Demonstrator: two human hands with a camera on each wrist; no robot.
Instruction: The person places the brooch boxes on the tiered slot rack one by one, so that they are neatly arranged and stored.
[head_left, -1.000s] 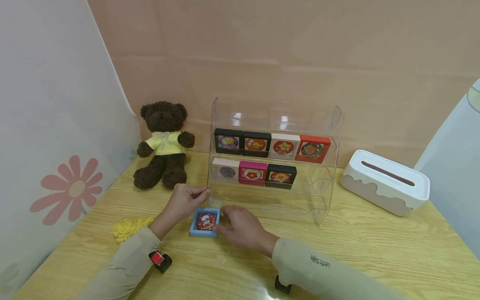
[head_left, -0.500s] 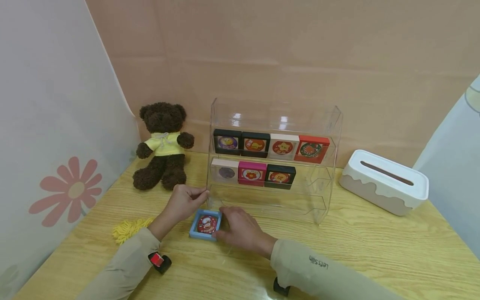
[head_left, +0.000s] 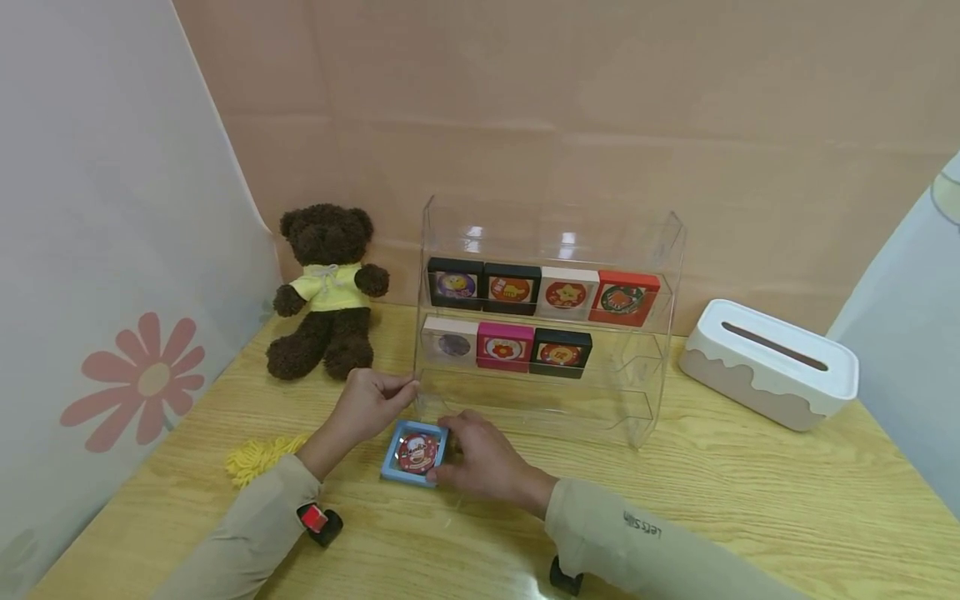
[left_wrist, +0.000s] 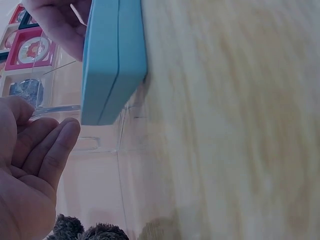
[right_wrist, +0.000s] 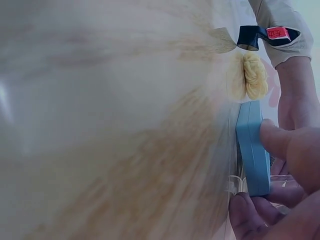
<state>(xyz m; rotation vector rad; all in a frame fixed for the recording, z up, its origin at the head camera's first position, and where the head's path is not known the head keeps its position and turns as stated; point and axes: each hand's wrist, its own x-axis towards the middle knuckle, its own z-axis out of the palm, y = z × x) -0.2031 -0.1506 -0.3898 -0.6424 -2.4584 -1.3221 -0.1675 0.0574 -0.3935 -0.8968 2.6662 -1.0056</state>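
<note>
Low in front of the clear acrylic rack (head_left: 647, 383), a light blue square display box (head_left: 417, 452) with a round red badge is gripped by my right hand (head_left: 483, 462), thumb at its near corner and fingers at its far right corner. In the right wrist view the thumb lies on the face of the blue box (right_wrist: 252, 145) and the fingers are at its end. My left hand (head_left: 369, 404) pinches the rack's front left edge with thumb and forefinger. The left wrist view shows the box's blue side (left_wrist: 110, 65) close by the left fingers.
Several badge boxes, among them a pink box (head_left: 505, 346) and a red box (head_left: 626, 297), fill parts of two rack tiers. A brown teddy bear (head_left: 327, 287) sits back left, yellow yarn (head_left: 260, 458) lies by the left forearm, and a tissue box (head_left: 772, 362) stands right.
The blue display box has shifted slightly right and toward me and turned a little in my right hand. My left hand stays at the rack's edge.
</note>
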